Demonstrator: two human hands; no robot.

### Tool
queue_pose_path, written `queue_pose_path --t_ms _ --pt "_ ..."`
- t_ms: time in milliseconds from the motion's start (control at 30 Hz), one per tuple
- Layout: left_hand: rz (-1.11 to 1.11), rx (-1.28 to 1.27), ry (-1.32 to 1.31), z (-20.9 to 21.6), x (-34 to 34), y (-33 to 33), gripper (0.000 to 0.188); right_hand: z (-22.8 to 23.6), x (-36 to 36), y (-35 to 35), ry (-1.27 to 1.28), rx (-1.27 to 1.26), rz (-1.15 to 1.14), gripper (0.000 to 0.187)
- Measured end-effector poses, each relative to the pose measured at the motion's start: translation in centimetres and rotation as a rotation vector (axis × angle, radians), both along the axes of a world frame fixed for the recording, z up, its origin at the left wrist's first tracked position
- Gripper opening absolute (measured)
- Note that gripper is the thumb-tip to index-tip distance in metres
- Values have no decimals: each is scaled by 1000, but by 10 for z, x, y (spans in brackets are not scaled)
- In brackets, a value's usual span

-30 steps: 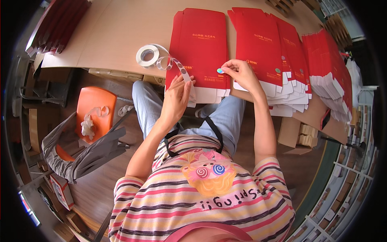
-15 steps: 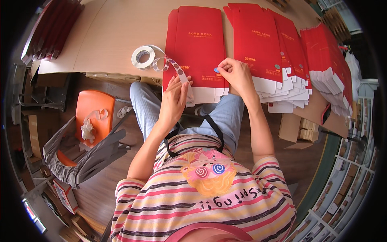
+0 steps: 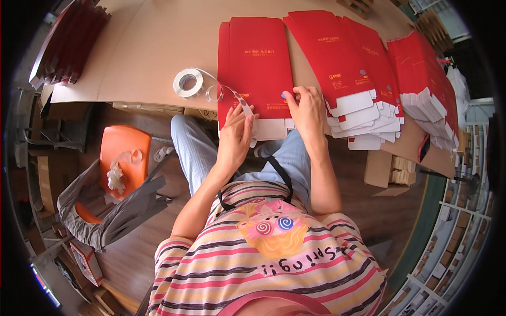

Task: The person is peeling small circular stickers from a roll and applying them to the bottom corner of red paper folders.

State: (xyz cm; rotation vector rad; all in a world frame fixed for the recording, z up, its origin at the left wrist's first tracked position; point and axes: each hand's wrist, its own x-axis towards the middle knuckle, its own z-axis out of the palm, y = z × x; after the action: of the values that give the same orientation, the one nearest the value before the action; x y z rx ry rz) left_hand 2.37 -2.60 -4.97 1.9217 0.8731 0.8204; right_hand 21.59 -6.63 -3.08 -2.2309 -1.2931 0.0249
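A flat red box (image 3: 255, 66) with white end flaps lies before me, its near end over my lap. My left hand (image 3: 235, 131) is closed on a strip of round stickers (image 3: 243, 104) above the box's lower left part. The strip runs back in loops to a white sticker roll (image 3: 188, 82) on the table. My right hand (image 3: 310, 111) is at the box's right edge, fingers bent and drawn together. Its thumb tip is right by a small blue round sticker (image 3: 284, 95) on the box; whether anything is between the fingers is hidden.
To the right lie overlapping red boxes (image 3: 329, 55) with white flaps, and farther right another red pile (image 3: 421, 79). Dark red folded pieces (image 3: 68, 42) stand at the table's far left. An orange chair (image 3: 124, 152) with grey cloth is at my left; an open carton (image 3: 387, 171) is under the table.
My right hand's pinch at the blue sticker has loosened, and the hand has turned more upright at the box edge. The right-hand boxes now slant more, their far ends further left.
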Motion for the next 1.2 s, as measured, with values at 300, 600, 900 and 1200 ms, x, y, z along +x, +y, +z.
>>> queue_pose_path --t_ms 300,600,900,1200 --pt "14 -439 -237 6 -6 -3 43 -15 4 0 -42 176 -57 50" --pt "-80 -738 -381 48 -10 4 61 75 108 -31 39 165 -128 30" --pt "-12 -770 -434 53 15 2 55 74 -26 -35 -155 411 586 21" --pt "-17 -825 -423 48 20 0 52 50 -34 -32 -346 443 615 20"
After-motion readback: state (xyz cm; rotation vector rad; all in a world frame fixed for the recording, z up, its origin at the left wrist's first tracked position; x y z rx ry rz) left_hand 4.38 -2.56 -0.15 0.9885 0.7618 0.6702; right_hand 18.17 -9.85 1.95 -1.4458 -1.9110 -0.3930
